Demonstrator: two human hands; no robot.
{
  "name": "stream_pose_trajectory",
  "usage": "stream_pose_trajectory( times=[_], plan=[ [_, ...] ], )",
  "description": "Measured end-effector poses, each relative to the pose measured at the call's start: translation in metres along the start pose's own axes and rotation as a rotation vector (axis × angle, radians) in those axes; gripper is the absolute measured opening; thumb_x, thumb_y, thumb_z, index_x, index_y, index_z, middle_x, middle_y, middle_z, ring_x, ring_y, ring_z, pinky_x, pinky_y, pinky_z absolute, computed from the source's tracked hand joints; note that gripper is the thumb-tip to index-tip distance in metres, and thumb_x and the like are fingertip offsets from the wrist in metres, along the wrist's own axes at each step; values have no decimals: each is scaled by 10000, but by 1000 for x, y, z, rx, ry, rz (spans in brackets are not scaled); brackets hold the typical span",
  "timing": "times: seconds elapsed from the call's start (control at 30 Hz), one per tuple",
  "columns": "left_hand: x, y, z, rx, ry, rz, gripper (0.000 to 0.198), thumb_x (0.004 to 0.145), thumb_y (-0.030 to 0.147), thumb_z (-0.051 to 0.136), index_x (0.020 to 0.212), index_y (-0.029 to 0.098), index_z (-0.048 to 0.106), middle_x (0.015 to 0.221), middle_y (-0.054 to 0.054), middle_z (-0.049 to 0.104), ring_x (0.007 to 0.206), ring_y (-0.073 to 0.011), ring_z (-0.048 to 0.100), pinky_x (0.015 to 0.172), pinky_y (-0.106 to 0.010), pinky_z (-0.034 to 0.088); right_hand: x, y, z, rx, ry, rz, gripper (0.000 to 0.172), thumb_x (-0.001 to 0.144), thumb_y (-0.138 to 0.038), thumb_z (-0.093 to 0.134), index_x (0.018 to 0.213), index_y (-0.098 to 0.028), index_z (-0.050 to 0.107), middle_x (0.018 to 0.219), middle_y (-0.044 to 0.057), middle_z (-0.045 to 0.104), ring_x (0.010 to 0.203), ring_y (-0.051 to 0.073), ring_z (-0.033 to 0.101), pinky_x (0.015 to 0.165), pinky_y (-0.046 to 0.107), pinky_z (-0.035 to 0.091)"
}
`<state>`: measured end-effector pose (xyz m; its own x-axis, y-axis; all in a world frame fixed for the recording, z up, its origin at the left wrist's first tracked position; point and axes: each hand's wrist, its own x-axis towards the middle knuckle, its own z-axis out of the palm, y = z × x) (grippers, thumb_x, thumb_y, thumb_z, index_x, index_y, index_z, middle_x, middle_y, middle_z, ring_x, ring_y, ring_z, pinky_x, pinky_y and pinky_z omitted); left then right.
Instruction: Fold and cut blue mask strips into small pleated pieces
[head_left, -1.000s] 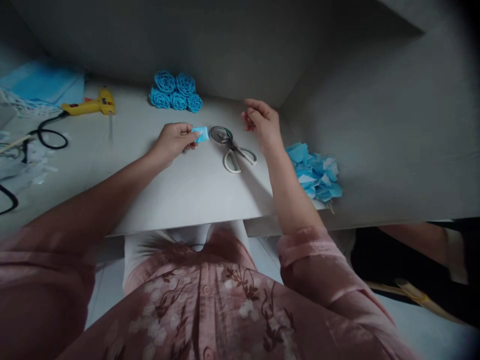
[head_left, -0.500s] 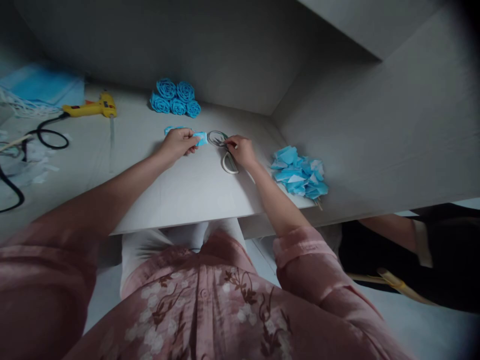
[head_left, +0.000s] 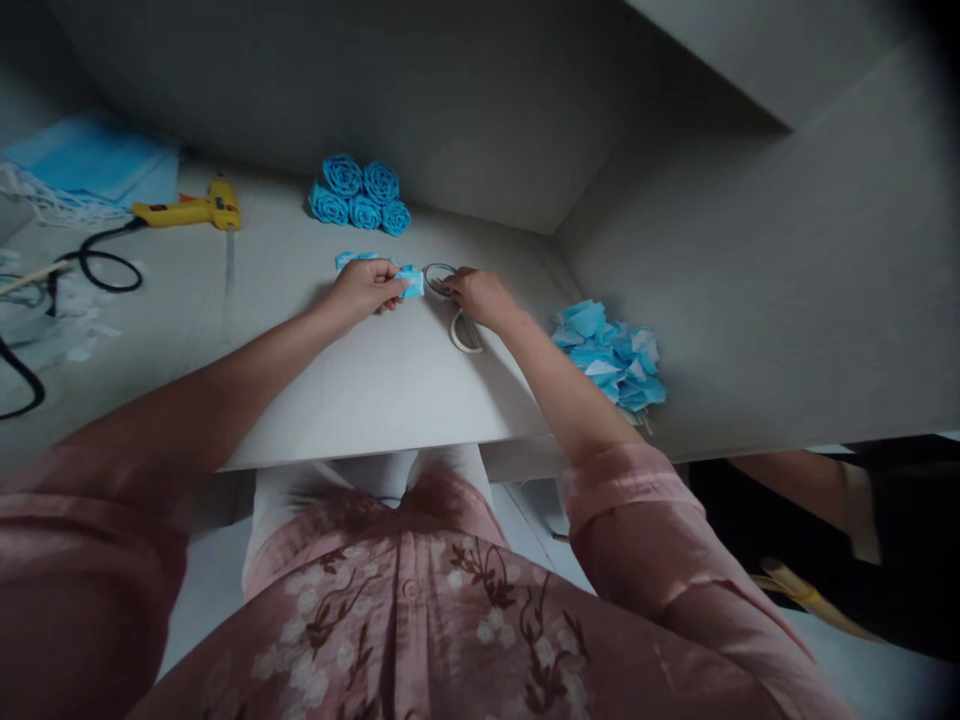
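My left hand [head_left: 366, 288] pinches a folded light blue strip of face-mask fabric [head_left: 410, 282] between thumb and fingers. More of the blue fabric [head_left: 351, 258] shows behind that hand. Just to the right, my right hand [head_left: 482, 296] is closed with its fingertips together over a thin grey ring [head_left: 437, 268] on the table. What those fingertips hold, if anything, is hidden. Below them lies a pale D-shaped loop [head_left: 466, 334], which looks like a handle; whether it joins the ring I cannot tell.
Several rolled blue fabric roses [head_left: 360, 195] are stacked at the back. A yellow glue gun [head_left: 191, 210] and flat blue masks [head_left: 94, 165] lie left, near white scraps [head_left: 75, 300]. Crumpled blue flowers on sticks [head_left: 611, 355] lie right. Another person's arm [head_left: 799, 485] shows beyond.
The view has shifted slightly, moving the scene a little to the right. My right fingertips have tilted down over the ring. My left hand keeps its pinch on the fabric strip.
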<state>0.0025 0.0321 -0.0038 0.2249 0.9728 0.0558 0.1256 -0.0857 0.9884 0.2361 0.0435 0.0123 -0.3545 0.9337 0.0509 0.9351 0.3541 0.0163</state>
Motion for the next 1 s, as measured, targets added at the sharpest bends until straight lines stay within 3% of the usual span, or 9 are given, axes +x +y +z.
stream_pose_trajectory(
  times=[0.13,0.27,0.4,0.5,0.67,0.83,1.0],
  plan=[
    [1,-4,0,8,0,7,210,838,149,768,682,185,631,591,11,646,512,-80,568,508,-198,414,-9,-2,-4,-58,-38,-12,469,1035,-105,482,1375,-211,787,1348,168,776,1104,303,741,894,381,496],
    [1,-7,1,4,-11,6,222,825,185,797,685,188,624,593,13,649,508,-78,568,510,-192,418,-15,-4,0,-48,-22,3,455,1055,-129,477,1400,-186,768,1360,173,767,1125,316,745,906,382,494],
    [0,-8,2,4,-25,-5,206,827,197,791,696,187,632,604,10,661,519,-82,578,527,-192,436,-18,0,14,123,110,61,486,1034,-120,503,1485,-170,678,1370,148,767,1093,285,742,913,360,492],
    [0,-8,2,3,-24,-15,185,829,190,769,699,186,638,606,9,661,526,-85,582,534,-199,440,-20,8,22,236,191,115,410,1031,-136,490,1387,-130,694,1271,131,799,1062,244,736,919,327,501],
    [0,-9,1,-9,-38,-14,169,805,232,789,720,194,647,599,16,657,522,-91,578,526,-199,437,-21,18,23,324,215,142,323,1003,-132,514,1205,-140,766,1177,109,821,1045,219,738,927,303,513],
    [0,-11,0,0,-71,-23,190,795,252,803,704,193,647,613,13,669,535,-94,593,545,-198,462,-19,5,21,213,177,144,278,1029,-216,587,1202,-155,796,1230,130,814,1074,253,735,895,324,491],
    [-1,-7,1,-3,-74,-50,164,816,187,753,692,187,645,602,19,655,531,-87,579,556,-200,459,-16,-5,16,117,143,170,341,1073,-225,495,1201,-150,802,1274,177,794,1078,278,732,836,338,479]
  ],
)
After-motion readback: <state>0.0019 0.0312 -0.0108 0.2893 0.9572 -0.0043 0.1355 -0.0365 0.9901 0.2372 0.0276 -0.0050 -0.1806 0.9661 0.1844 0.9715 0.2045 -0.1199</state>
